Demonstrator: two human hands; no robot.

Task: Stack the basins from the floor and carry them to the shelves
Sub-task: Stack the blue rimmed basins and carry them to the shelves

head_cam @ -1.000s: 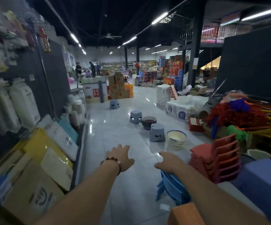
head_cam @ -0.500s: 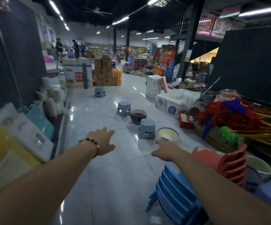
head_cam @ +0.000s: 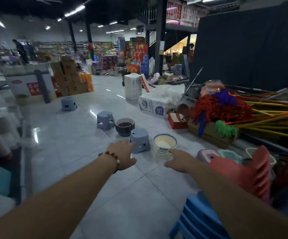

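Both hands empty, fingers loose — left hand, right hand nearing the cream basin (ceramic, probably) — a sloppy grab could chip it.

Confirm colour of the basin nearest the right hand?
Cream basin with blue rim and stripes; head view.

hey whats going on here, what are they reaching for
A person in a shop aisle stretches both arms forward toward basins on the tiled floor. The right hand is open just short of the cream basin with a blue rim. The left hand, with a bead bracelet on its wrist, is open and holds nothing. A dark basin sits farther on, between two grey stools. Nothing is stacked yet.
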